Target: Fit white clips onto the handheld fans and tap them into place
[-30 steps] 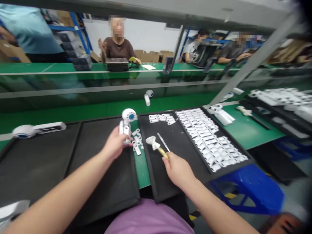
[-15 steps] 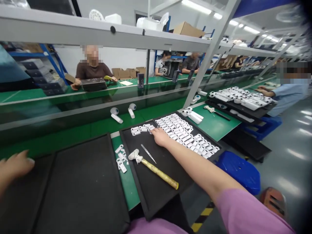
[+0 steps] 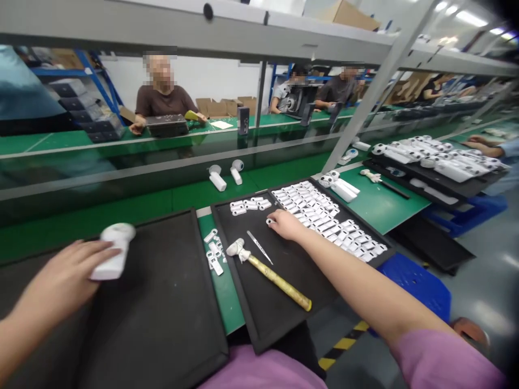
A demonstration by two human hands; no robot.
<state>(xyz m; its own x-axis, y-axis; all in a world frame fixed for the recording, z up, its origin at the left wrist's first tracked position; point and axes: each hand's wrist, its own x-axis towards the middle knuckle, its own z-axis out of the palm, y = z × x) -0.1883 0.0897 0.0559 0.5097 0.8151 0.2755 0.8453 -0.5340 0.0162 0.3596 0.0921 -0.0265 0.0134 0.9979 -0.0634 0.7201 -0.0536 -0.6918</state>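
Observation:
My left hand [image 3: 60, 275] rests its fingers around a white plastic handheld device [image 3: 115, 251] with a round head, over a black tray [image 3: 162, 302]. My right hand [image 3: 286, 225] sits on a second black tray [image 3: 239, 221], pinching a small white plastic part [image 3: 269, 221] at its fingertips. Rows of similar white parts [image 3: 320, 216] lie just beyond it. Nearer me on that tray lie a yellowish wooden-handled mallet [image 3: 275, 281] with a white cloth-wrapped head and a pair of steel tweezers [image 3: 259, 247].
A small pile of white parts [image 3: 214, 254] lies on a green mat strip between the trays. Two white devices [image 3: 225, 175] stand on the green bench beyond. Co-workers sit across the bench. A steel upright [image 3: 368, 108] and a blue stool [image 3: 417, 286] stand to the right.
One second ago my right hand held the mallet and my left held a device near the trays. The mallet now lies on the tray. My left hand has moved far left, and the view has lifted.

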